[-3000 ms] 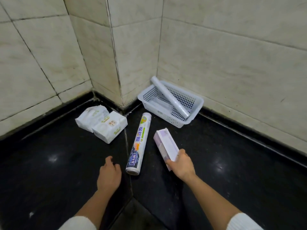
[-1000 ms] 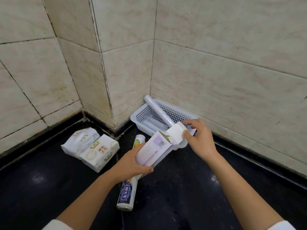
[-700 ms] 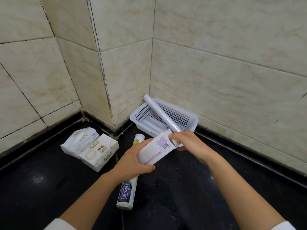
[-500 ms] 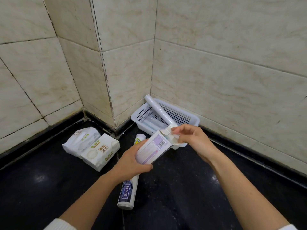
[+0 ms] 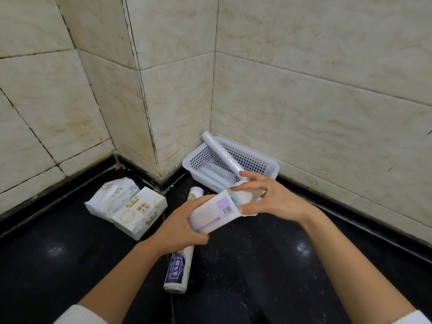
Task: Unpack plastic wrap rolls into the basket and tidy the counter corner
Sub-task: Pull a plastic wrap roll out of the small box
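Note:
My left hand (image 5: 180,228) grips the lower end of a white and lilac carton (image 5: 210,215) held tilted above the counter. My right hand (image 5: 273,197) pinches the carton's open far end, thumb under and forefinger over the flaps, and a pale roll end shows inside. A white perforated basket (image 5: 264,163) stands in the wall corner behind, with a bare plastic wrap roll (image 5: 221,154) leaning across its rim. A printed wrap roll (image 5: 178,267) lies on the black counter below my left hand.
Two white tissue packs (image 5: 127,205) lie left of the basket against the tiled wall. Tiled walls close the corner at the back and right. The black counter (image 5: 268,265) stretches toward me.
I picked the carton off the counter, my left hand took its lower end, and my right hand opened the end flaps. The end now stands open with my fingers spread around it.

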`<action>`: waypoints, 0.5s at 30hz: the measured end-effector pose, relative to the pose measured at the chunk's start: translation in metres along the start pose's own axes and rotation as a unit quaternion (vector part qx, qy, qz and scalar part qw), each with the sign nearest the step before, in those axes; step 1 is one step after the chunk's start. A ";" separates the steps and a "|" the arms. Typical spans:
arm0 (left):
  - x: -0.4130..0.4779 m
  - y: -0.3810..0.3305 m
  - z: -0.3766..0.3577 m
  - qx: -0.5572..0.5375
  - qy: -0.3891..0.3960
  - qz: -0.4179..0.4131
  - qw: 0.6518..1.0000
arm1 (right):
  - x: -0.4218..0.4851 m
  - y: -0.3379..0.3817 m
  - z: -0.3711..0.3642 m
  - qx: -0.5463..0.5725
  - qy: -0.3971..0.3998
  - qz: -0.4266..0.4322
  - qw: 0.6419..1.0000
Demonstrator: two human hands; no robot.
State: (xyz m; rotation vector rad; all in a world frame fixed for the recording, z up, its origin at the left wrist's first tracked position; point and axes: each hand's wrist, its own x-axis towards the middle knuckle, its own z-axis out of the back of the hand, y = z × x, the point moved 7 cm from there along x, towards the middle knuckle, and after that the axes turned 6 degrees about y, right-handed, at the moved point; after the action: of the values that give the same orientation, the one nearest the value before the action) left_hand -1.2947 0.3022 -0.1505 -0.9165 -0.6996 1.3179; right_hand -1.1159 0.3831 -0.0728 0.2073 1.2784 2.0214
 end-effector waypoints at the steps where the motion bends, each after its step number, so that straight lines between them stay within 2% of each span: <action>1: 0.000 0.002 0.000 0.009 0.005 0.001 1.000 | 0.000 -0.001 0.000 -0.018 0.008 -0.009 1.000; 4: 0.002 0.009 -0.002 0.024 0.015 0.002 1.000 | 0.000 0.001 -0.003 -0.087 0.012 -0.018 0.996; 8: 0.007 0.006 -0.004 0.040 0.003 -0.014 0.999 | 0.005 0.007 -0.014 -0.178 -0.001 0.016 0.984; 10: 0.010 0.006 -0.002 0.035 -0.007 -0.019 0.999 | 0.008 0.006 -0.015 -0.157 -0.016 0.030 0.987; 15: 0.009 0.019 0.012 0.079 -0.041 -0.006 0.996 | 0.001 -0.002 0.015 0.021 -0.088 0.052 0.995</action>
State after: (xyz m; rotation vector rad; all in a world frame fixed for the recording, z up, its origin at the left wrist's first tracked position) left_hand -1.3132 0.3131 -0.1613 -0.7332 -0.6520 1.3848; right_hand -1.1090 0.3950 -0.0672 0.4705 1.2228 2.0145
